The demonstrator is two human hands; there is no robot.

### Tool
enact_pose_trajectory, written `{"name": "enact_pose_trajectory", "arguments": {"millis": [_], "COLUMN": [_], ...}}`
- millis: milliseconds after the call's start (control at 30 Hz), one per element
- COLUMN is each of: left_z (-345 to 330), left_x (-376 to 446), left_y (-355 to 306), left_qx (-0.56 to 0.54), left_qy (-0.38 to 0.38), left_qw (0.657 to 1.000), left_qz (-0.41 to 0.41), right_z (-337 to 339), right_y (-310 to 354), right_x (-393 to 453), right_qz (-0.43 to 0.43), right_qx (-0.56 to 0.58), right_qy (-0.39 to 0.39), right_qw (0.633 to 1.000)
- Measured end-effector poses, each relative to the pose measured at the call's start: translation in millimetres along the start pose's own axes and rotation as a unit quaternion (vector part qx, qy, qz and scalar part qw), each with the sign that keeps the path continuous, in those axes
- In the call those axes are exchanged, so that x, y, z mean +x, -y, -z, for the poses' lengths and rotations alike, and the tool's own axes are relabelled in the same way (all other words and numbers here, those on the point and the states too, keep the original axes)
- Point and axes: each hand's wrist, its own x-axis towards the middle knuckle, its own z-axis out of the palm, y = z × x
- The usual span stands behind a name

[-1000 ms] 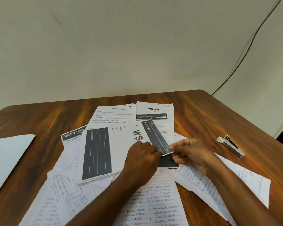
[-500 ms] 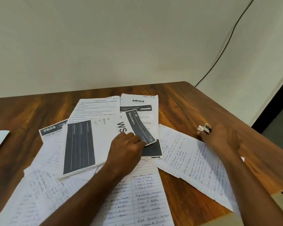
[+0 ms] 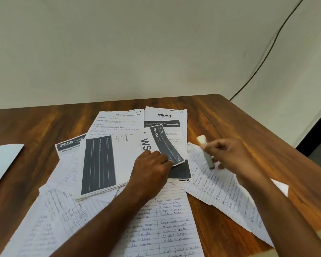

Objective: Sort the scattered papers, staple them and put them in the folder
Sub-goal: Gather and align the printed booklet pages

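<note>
My left hand (image 3: 152, 168) pinches the corner of a stack of printed sheets (image 3: 109, 160), whose top corner is folded up and shows the dark "BALCONY 2" strip (image 3: 163, 143). My right hand (image 3: 230, 156) holds a small grey and white stapler (image 3: 206, 153) above the table, just right of that corner. Beneath and around the stack lie more printed pages (image 3: 165, 117) and handwritten lined sheets (image 3: 172, 225). A pale blue folder (image 3: 2, 162) lies at the left edge of the wooden table (image 3: 239, 127).
Another handwritten sheet (image 3: 226, 197) lies under my right forearm, reaching toward the table's right edge. A black cable (image 3: 267, 52) runs down the wall behind the table's far right corner.
My right hand left the paper corner, reached right to the stapler, picked it up and brought it back toward the stack. My left hand kept hold of the corner. The camera swung right, then back.
</note>
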Motion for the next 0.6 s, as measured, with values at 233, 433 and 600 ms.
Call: {"name": "enact_pose_trajectory", "arguments": {"millis": [233, 433, 600], "left_z": [4.0, 5.3, 3.2], "left_x": [2.2, 3.1, 2.6], "left_y": [-0.6, -1.0, -0.4], "left_qx": [0.004, 0.008, 0.017], "left_qy": [-0.005, 0.003, 0.0], "left_qw": [1.0, 1.0, 1.0], "left_qz": [-0.001, -0.006, -0.014], "right_z": [-31.4, -35.1, -39.1], "right_y": [-9.7, -9.3, -9.3], "right_x": [-8.1, -7.9, -3.7], "right_qz": [-0.197, -0.224, -0.209], "right_qx": [0.206, 0.221, 0.21], "right_qy": [0.184, 0.194, 0.191], "right_qw": [0.941, 0.929, 0.936]}}
